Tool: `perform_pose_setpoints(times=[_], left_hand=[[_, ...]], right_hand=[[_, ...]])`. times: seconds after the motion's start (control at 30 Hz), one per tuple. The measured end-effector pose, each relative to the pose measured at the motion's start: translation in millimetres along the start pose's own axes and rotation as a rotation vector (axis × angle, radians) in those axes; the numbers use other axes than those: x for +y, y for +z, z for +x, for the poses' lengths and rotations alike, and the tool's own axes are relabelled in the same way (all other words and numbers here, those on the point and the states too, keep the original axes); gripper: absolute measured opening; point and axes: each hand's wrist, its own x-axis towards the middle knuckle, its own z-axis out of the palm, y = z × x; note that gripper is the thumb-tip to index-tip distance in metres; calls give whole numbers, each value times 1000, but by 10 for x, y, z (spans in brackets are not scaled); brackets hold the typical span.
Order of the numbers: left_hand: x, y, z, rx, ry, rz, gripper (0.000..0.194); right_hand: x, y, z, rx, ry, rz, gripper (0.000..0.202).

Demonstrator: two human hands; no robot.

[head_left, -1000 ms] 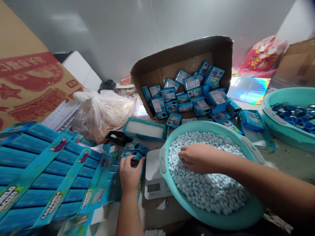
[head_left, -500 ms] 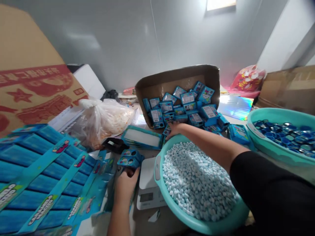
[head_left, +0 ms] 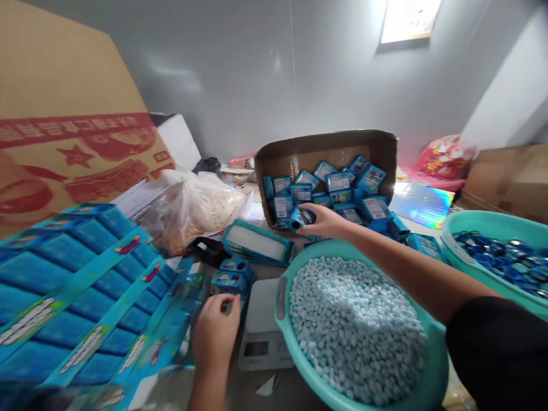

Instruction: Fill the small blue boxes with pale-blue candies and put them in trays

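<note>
Head view: the right hand (head_left: 317, 221) pinches a small blue box (head_left: 298, 218) between thumb and fingers, a round dark hole showing in one end of it, just in front of the cardboard box's lower edge. The left hand (head_left: 217, 326) is curled, thumb and forefinger close together; whether it grips anything cannot be told. Just beyond its fingertips sit two blue cartons (head_left: 231, 278) side by side, with dark round openings.

Right of the left hand, a white scale (head_left: 262, 308) lies on the table (head_left: 245, 395), a paper scrap (head_left: 268, 386) near its front. Beside it a teal basin (head_left: 437, 354) holds a heap of pale blue tablets (head_left: 355, 337), the right forearm reaching across its far side. Behind the two cartons are a black object (head_left: 209, 251) and a flat blue tray (head_left: 257, 241) with a white inside.

Past the right hand, the cardboard box (head_left: 325, 149) opens toward the person, with many small blue boxes (head_left: 338, 182) piled inside. Farther right, a second basin (head_left: 492, 277) contains shiny blue pieces (head_left: 505, 257), near an iridescent sheet (head_left: 422, 202). On the left, blue packs (head_left: 85, 279) stand before a large printed carton (head_left: 77, 74), near a tied clear bag (head_left: 201, 200).
</note>
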Motion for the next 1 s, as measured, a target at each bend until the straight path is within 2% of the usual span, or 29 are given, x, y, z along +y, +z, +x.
perform_pose_setpoints(times=[0.07, 0.1, 0.17, 0.2, 0.23, 0.3, 0.37, 0.43, 0.5, 0.57, 0.67, 0.77, 0.83, 1.0], left_hand=[[256, -71, -92, 145, 82, -57, 36], [412, -92, -116, 139, 182, -138, 49], [751, -86, -106, -112, 454, -276, 84], [920, -54, -77, -271, 535, -309, 88], [1077, -2, -39, -427, 563, -329, 82], [1335, 145, 34, -675, 499, -363, 55], [1494, 318, 77, -825, 404, -438, 39], [1557, 470, 86, -898, 363, -507, 37], [1553, 571, 82, -896, 325, -540, 41], [1522, 616, 77, -819, 229, -560, 46], [1485, 623, 58, -690, 128, -621, 50], [1468, 621, 26, -612, 164, -630, 47], [1453, 630, 15, -585, 173, -604, 46], [1426, 650, 17, -506, 112, -603, 48]], right_hand=[[-96, -92, -373, -194, -84, 378, 71], [-147, -95, -559, -323, -85, 551, 62], [-234, -24, -882, -507, -83, 792, 49], [-261, 36, -1010, -542, -58, 858, 47], [-271, 103, -1116, -529, -18, 884, 46], [-244, 229, -1279, -358, 70, 819, 48], [-165, 320, -1406, -96, 148, 667, 52], [-64, 371, -1522, 84, 226, 520, 59], [20, 399, -1629, 102, 314, 427, 71], [54, 435, -1719, 20, 339, 331, 79], [8, 555, -1780, -138, 245, 157, 101], [-28, 703, -1697, -242, 143, 11, 133], [36, 747, -1570, -261, 123, -46, 134], [405, 656, -1297, -220, 149, -175, 111]])
